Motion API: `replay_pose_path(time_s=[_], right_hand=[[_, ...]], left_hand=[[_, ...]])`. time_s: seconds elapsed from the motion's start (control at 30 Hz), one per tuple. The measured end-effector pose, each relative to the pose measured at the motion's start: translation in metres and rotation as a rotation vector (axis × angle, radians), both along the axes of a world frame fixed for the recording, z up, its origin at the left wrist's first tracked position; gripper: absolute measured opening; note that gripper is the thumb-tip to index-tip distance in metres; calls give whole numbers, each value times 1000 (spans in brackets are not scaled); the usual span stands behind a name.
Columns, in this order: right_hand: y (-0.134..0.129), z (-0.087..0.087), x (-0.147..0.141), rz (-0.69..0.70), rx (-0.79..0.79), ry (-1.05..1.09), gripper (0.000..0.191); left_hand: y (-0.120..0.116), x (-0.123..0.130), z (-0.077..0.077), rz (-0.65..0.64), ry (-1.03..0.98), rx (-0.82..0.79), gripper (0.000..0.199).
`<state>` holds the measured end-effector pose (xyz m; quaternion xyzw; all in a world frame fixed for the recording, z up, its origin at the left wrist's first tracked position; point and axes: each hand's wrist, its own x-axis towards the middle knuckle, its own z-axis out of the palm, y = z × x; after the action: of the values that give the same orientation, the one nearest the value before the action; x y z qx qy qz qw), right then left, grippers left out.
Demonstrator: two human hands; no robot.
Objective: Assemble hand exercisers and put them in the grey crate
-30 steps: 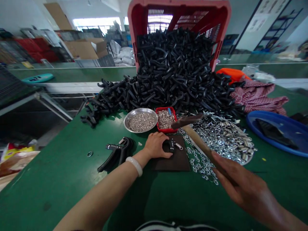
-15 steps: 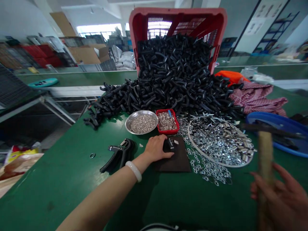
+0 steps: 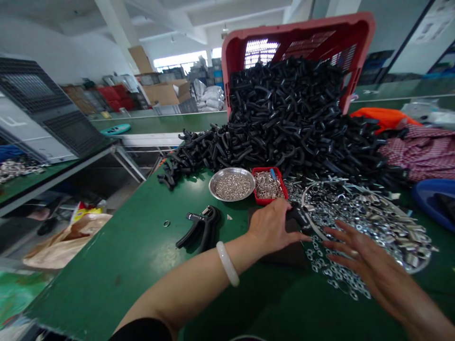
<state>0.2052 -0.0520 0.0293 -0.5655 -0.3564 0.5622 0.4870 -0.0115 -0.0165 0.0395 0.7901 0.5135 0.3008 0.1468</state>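
Left hand (image 3: 272, 228) is palm down on a dark pad (image 3: 284, 255), fingers extended, not clenched. Its fingertips reach a black grip handle (image 3: 300, 218) lying at the pad's far edge; cannot tell if it is actually grasped. Jade-look bangle (image 3: 226, 264) on the left wrist. Right hand (image 3: 369, 265) is released and holds nothing, fingers spread, just above or on loose steel washers (image 3: 337, 272); contact unclear. The washers spill over the green workbench (image 3: 106, 279) from a round tray (image 3: 369, 222) heaped with washers and short silver sleeves (image 3: 408, 241). Left of the pad: assembled black hand grip trainer (image 3: 202, 228), with a small metal ring (image 3: 167, 223) further left. Beyond the pad: steel bowl of tiny silver rings (image 3: 232, 185) beside a red tray of small silver parts (image 3: 267, 184). Behind those, a big heap of black plastic handles (image 3: 284, 123) spills from a tipped red crate (image 3: 295, 47). Right of the heap: orange cloth (image 3: 380, 118), red checked cloth (image 3: 423, 151), blue basin (image 3: 433, 203). Far back: stacked red crates (image 3: 113, 94), cardboard boxes (image 3: 163, 92) and white sacks (image 3: 209, 97).
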Motion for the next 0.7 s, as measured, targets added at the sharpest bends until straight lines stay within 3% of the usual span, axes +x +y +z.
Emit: replay_pose_path(time_s=[0.03,0.1,0.2,0.27,0.33,0.4,0.43,0.53,0.6,0.7], right_hand=[[12,0,-28,74,-39,133,51],[32,-1,-75,21,-24,273,43],[49,-4,-105,-81,-21,328,27],[50,-8,-103,-59,-70,262,25],[45,-14,-93,-15,-113,162,25],[38,-20,-85,30,-142,86,27],[35,-23,-82,46,-154,65,29],[27,-31,-78,14,-204,38,37],[25,-35,-77,-40,-232,32,38],[23,-37,-74,-71,-243,13,37]], left_hand=[[-4,4,2,-25,27,22,62],[-5,4,6,-83,64,62,57],[16,-34,12,-69,134,60,55],[44,-90,13,167,204,10,43],[73,-162,9,596,248,-53,36],[96,-235,-1,966,313,-214,45],[103,-266,-7,1066,333,-319,53],[116,-324,-29,1075,339,-430,66],[121,-336,-43,1073,333,-436,67],[123,-331,-57,1134,319,-392,58]])
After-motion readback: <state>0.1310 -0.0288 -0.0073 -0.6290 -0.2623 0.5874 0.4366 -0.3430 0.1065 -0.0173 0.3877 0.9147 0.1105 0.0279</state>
